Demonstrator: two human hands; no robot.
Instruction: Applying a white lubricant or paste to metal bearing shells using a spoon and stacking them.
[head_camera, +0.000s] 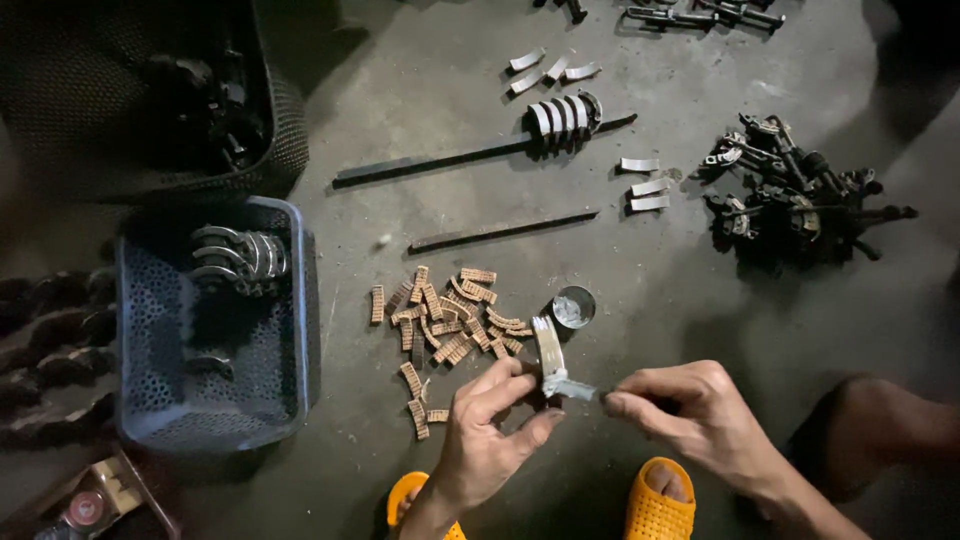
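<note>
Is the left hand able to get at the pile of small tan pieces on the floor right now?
Probably yes: the tan pieces lie on open floor just beyond the left hand, though it holds a curved metal piece.

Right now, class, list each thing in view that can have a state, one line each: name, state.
Left hand: pinching a curved metal shoe.
Right hand: gripping a small tool at the shoe's lower end.
Blue basket: upright, open, holding metal shoes.
Friction pads: loose pile on the floor.
Round tin: open.
Long bar: flat, four shoes propped on it.
</note>
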